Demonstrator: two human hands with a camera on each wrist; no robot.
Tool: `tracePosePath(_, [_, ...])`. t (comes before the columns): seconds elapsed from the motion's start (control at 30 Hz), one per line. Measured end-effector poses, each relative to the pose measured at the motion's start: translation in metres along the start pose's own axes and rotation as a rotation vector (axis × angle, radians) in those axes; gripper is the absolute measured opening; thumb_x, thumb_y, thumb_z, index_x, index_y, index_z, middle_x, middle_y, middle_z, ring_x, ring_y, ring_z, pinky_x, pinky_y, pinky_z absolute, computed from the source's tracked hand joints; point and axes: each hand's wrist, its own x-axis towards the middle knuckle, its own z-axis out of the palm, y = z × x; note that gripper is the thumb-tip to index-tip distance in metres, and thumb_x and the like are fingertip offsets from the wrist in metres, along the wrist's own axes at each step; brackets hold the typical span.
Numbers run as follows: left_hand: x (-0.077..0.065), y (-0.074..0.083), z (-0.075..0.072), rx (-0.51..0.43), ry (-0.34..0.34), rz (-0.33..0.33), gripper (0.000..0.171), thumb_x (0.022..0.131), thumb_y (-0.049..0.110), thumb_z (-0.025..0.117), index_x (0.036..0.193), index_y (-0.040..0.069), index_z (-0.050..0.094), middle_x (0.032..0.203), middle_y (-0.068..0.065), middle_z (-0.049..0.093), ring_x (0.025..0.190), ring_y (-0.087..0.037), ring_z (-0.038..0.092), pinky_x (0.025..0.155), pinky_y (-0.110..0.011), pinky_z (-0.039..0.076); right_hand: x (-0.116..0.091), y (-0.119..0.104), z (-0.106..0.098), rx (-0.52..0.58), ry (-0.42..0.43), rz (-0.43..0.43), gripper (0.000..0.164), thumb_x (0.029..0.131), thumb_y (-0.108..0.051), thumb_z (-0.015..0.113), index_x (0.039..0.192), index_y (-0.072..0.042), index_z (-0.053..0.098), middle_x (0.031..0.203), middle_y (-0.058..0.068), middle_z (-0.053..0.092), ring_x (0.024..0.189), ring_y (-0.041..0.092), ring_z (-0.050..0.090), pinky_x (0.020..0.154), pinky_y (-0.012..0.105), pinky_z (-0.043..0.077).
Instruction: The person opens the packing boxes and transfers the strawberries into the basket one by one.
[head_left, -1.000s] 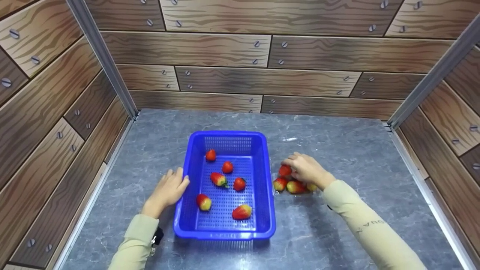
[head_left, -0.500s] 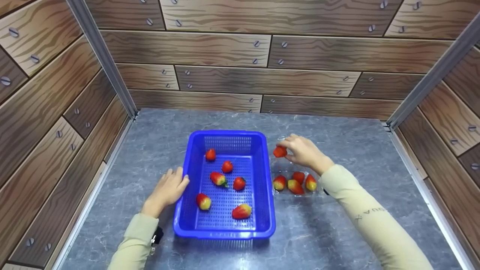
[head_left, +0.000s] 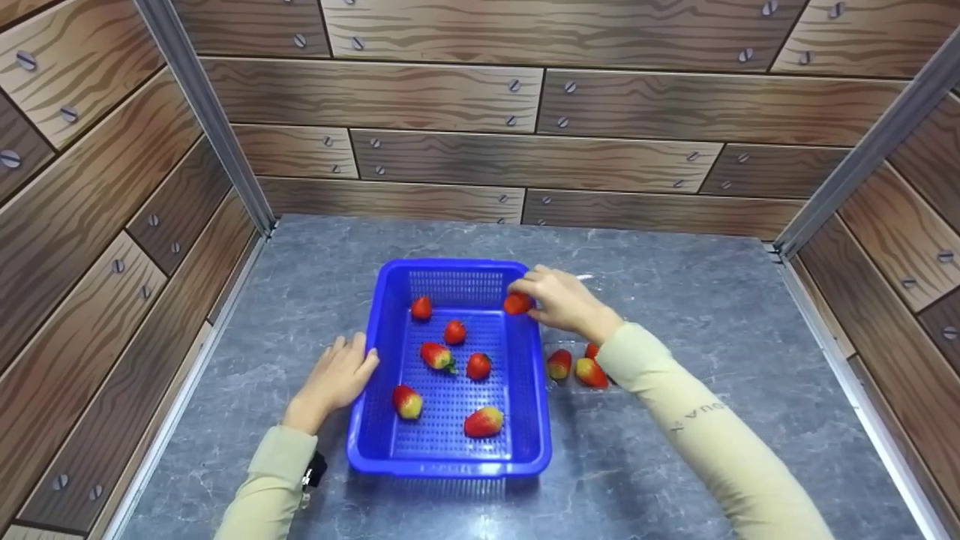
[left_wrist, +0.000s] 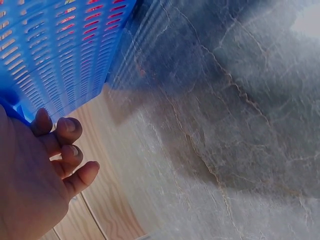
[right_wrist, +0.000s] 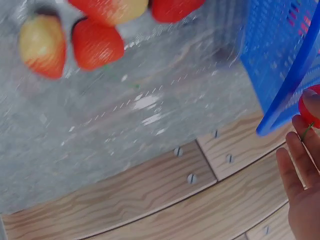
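A red strawberry [head_left: 517, 304] is pinched in my right hand [head_left: 566, 301], over the far right corner of a blue plastic basket [head_left: 450, 474]. In the right wrist view a thin green stem hangs from that strawberry [right_wrist: 311, 112] beside the basket's rim. My left hand [head_left: 335, 379] holds the basket's left rim, with its fingers loosely bent outside the wall in the left wrist view. Several strawberries lie apart on the basket floor, among them a red and yellow strawberry [head_left: 483, 422]. The left thumb is hidden in the left wrist view.
Right of the basket, several strawberries, including a yellow-tipped strawberry [right_wrist: 43, 46], sit in a clear plastic tray [right_wrist: 150, 105]. My right sleeve partly covers them in the head view. Wood-patterned panels [head_left: 480, 97] enclose the grey marbled tabletop [head_left: 697, 292].
My right hand has lifted a strawberry from the clear tray and carried it left, over the basket's rim. The left hand and basket have stayed in place.
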Motion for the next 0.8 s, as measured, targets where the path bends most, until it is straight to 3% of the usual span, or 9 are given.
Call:
tracePosePath(0.2, [0.003, -0.002, 0.000, -0.014, -0.009, -0.011, 0.032, 0.104, 0.025, 0.041, 0.119, -0.002, 0.050, 0.112, -0.022, 0.063, 0.115, -0.045, 0.050, 0.101, -0.057, 0.035, 0.013, -0.007, 0.018, 0.010, -0.012, -0.011, 0.040, 0.073, -0.006, 0.079, 0.112, -0.008, 0.070, 0.099, 0.011, 0.068, 0.093, 0.031, 0.062, 0.077, 0.046, 0.054])
tracePosePath(0.47, [0.004, -0.001, 0.001, -0.020, -0.030, -0.012, 0.038, 0.105, 0.027, 0.040, 0.125, -0.004, 0.049, 0.125, -0.025, 0.061, 0.130, -0.051, 0.041, 0.109, -0.059, 0.028, 0.023, -0.010, 0.039, 0.033, -0.054, 0.046, 0.039, 0.072, -0.005, 0.080, 0.110, -0.008, 0.071, 0.100, 0.011, 0.070, 0.093, 0.032, 0.061, 0.080, 0.047, 0.052])
tracePosePath(0.53, [0.005, 0.000, 0.001, -0.018, -0.023, -0.009, 0.037, 0.105, 0.027, 0.040, 0.124, -0.004, 0.049, 0.124, -0.025, 0.061, 0.129, -0.051, 0.043, 0.109, -0.059, 0.028, 0.024, -0.010, 0.044, 0.030, -0.052, 0.044, 0.037, 0.072, -0.006, 0.081, 0.108, -0.007, 0.071, 0.098, 0.011, 0.070, 0.092, 0.032, 0.061, 0.080, 0.047, 0.051])
tracePosePath(0.67, [0.004, 0.001, 0.000, 0.006, 0.000, 0.014, 0.029, 0.104, 0.024, 0.042, 0.113, -0.001, 0.051, 0.106, -0.021, 0.064, 0.109, -0.044, 0.052, 0.098, -0.056, 0.037, 0.027, -0.012, 0.053, -0.001, -0.032, 0.025, 0.035, 0.069, -0.005, 0.082, 0.103, -0.007, 0.072, 0.093, 0.011, 0.070, 0.086, 0.032, 0.061, 0.078, 0.047, 0.049])
tracePosePath(0.8, [0.003, 0.001, 0.000, 0.016, 0.013, 0.022, 0.025, 0.103, 0.023, 0.043, 0.108, 0.000, 0.051, 0.097, -0.019, 0.062, 0.099, -0.040, 0.052, 0.091, -0.054, 0.040, 0.031, -0.015, 0.059, -0.043, -0.014, -0.002, 0.033, 0.065, -0.006, 0.082, 0.097, -0.008, 0.071, 0.087, 0.010, 0.069, 0.081, 0.032, 0.061, 0.071, 0.047, 0.046])
